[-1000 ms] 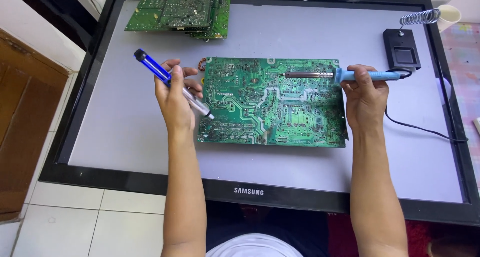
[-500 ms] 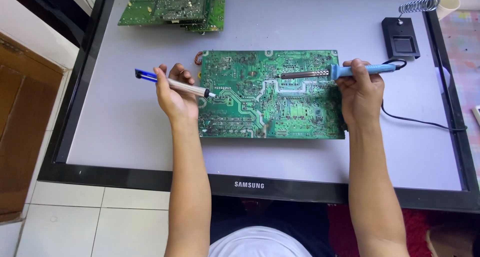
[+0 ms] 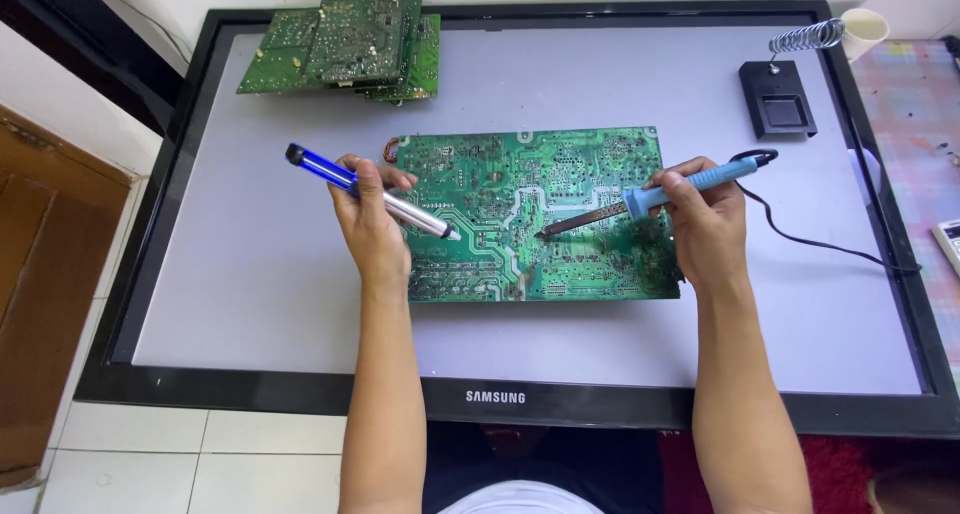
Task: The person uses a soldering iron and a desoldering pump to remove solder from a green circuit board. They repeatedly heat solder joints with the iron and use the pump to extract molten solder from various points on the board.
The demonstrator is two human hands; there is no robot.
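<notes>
Between the fingers of both hands lies 1 large green circuit board (image 3: 535, 214), flat on a grey screen panel (image 3: 240, 274). Left hand (image 3: 372, 224) clenches 1 blue-and-silver desoldering pump (image 3: 370, 192); right hand (image 3: 705, 219) grips 1 blue-handled soldering iron (image 3: 650, 196), tip touching the board's middle. Work looks underway, no parts visibly removed. Beyond the fingers: 1 stack of green boards (image 3: 345, 46), 1 black iron stand (image 3: 778, 99).
</notes>
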